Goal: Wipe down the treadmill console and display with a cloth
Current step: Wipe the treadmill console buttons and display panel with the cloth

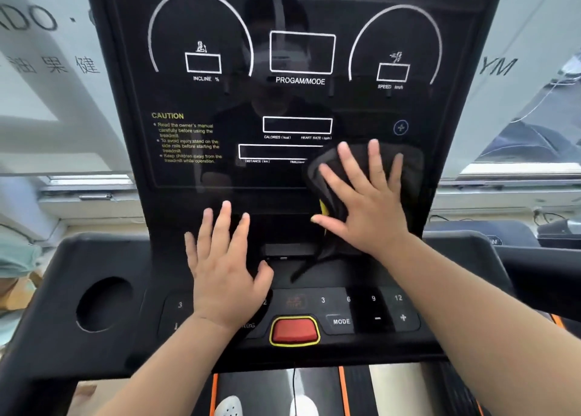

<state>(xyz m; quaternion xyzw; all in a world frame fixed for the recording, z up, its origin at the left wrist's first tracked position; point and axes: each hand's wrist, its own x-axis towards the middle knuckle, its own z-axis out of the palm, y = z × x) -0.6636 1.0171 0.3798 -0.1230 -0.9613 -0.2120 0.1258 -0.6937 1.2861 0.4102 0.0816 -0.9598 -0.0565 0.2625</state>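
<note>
the right hand point(367, 208), fingers spread flat, presses a dark folded cloth point(408, 176) on the glossy black display panel's point(220, 101) lower right. the left hand point(224, 264), open, braces the matte console point(471, 274). best to wipe in overlapping strokes with even pressure, avoiding the red stop button point(294, 330).

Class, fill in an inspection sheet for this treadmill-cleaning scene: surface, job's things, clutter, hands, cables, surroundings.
Surface: black treadmill console, glossy display above it; reflections show on the glass.
Job's things: dark cloth pressed flat against the display's lower right corner, a strap-like end hanging down.
Clutter: nothing seen; the cup holder looks empty.
Hands: right hand spread flat on the cloth; left hand open, flat over the console's left buttons, holding nothing.
Cables: a thin dark cord hangs below the red stop button.
Surroundings: frosted windows with lettering behind; other equipment at right, unclear.
</note>
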